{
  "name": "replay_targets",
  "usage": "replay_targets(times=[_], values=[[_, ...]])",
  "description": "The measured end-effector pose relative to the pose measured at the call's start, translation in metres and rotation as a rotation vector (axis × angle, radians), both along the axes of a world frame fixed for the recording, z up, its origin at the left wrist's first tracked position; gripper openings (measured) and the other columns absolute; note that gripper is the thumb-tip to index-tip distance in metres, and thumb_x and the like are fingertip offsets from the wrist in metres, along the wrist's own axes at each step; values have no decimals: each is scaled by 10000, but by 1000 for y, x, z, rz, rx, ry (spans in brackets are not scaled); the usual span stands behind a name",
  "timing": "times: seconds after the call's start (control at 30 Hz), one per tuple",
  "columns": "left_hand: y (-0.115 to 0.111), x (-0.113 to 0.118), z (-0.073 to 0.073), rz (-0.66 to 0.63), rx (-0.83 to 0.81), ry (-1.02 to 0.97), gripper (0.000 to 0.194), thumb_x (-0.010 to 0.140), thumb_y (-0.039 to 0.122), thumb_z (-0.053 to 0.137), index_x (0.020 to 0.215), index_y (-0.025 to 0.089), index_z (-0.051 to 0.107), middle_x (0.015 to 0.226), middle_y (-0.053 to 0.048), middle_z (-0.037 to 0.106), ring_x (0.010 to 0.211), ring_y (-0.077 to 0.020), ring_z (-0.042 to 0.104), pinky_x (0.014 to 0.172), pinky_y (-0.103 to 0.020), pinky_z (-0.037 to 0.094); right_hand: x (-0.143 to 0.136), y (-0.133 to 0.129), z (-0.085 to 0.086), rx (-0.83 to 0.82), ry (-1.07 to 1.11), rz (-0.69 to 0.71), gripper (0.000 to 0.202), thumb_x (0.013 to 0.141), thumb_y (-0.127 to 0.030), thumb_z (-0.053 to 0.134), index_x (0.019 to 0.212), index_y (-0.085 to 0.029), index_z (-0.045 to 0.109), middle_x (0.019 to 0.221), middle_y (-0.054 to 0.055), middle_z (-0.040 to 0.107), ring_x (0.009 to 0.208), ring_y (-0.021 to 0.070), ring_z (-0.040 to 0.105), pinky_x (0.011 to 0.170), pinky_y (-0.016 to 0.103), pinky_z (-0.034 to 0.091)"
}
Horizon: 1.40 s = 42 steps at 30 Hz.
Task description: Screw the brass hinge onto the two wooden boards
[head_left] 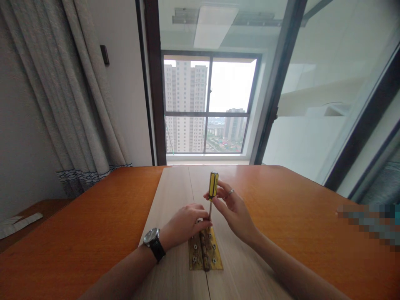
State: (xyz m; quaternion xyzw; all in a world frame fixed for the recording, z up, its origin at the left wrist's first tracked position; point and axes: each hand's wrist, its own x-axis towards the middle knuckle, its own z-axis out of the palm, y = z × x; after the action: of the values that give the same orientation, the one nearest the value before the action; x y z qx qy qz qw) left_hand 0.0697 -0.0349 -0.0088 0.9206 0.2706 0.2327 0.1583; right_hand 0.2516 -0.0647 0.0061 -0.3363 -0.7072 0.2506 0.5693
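Observation:
A screwdriver (pixel 213 185) with a yellow and black handle stands nearly upright, tip down, in the head view. My right hand (pixel 233 210) grips the lower part of its handle between thumb and fingers; a ring is on one finger. Beneath it lies a worn brass-coloured hinge (pixel 205 254), with several cross-head screws in its leaves. My left hand (pixel 189 223), with a watch (pixel 151 236) at the wrist, reaches over the hinge's far end. Its thumb and fingers close in beside the shaft's lower end; what they pinch is hidden, as is the screwdriver tip.
Under the hinge, two pale wooden boards (pixel 170 191) meet at a seam on the orange-brown table (pixel 103 225). A grey curtain (pixel 78 91) hangs at left. Beyond the table's far edge are glass panels and a window (pixel 208 112). Light-coloured strips (pixel 20 224) lie at far left.

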Motion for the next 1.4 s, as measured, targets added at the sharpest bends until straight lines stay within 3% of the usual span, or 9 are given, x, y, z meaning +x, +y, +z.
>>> replay_targets(times=[0.37, 0.5, 0.63, 0.73, 1.0, 1.27, 1.4], values=[[-1, 0, 1, 4, 1, -3, 202, 949, 330, 601, 841, 183, 688, 911, -30, 669, 899, -176, 627, 809, -254, 465, 1, 1, 4, 149, -109, -198, 231, 855, -253, 665, 1085, -247, 653, 912, 25, 669, 805, 184, 588, 752, 344, 502], [-1, 0, 2, 7, -7, -1, 190, 942, 327, 612, 850, 181, 691, 912, -29, 669, 898, -176, 631, 811, -253, 465, 3, 1, 2, 115, -80, -182, 307, 862, -249, 661, 1168, -255, 644, 943, 26, 695, 859, 191, 612, 804, 360, 502], [-1, 0, 3, -2, -11, -9, 169, 939, 308, 620, 861, 177, 693, 927, -28, 674, 917, -176, 632, 830, -253, 463, 2, 0, 2, 89, -57, -128, 506, 893, -251, 624, 1385, -285, 510, 981, 30, 690, 918, 192, 627, 867, 381, 500], [-2, 0, 4, 8, -17, -1, 159, 931, 302, 629, 857, 177, 692, 909, -24, 672, 878, -169, 632, 805, -249, 463, 1, 0, 2, 91, -61, -104, 548, 903, -227, 593, 1429, -293, 453, 986, 29, 672, 926, 187, 618, 862, 364, 500], [-1, 0, 1, -4, 3, -20, 144, 925, 284, 640, 843, 176, 690, 876, -16, 659, 843, -156, 619, 774, -234, 448, 7, 3, -2, 13, -70, -116, 312, 914, -244, 535, 1214, -260, 617, 997, 46, 645, 932, 224, 607, 860, 396, 493], [-2, 0, 2, 9, 2, 5, 156, 933, 295, 625, 854, 180, 695, 888, -17, 661, 854, -158, 617, 780, -237, 447, 4, 2, -3, 28, -14, -72, 257, 933, -295, 545, 1178, -256, 613, 974, 44, 639, 916, 217, 616, 863, 390, 491], [-2, 0, 2, 14, 2, 10, 166, 935, 312, 620, 866, 185, 700, 904, -23, 666, 887, -169, 621, 811, -249, 453, 3, 2, -2, 54, -53, -150, 234, 905, -322, 605, 1127, -256, 633, 1008, 47, 641, 931, 219, 602, 863, 383, 478]])
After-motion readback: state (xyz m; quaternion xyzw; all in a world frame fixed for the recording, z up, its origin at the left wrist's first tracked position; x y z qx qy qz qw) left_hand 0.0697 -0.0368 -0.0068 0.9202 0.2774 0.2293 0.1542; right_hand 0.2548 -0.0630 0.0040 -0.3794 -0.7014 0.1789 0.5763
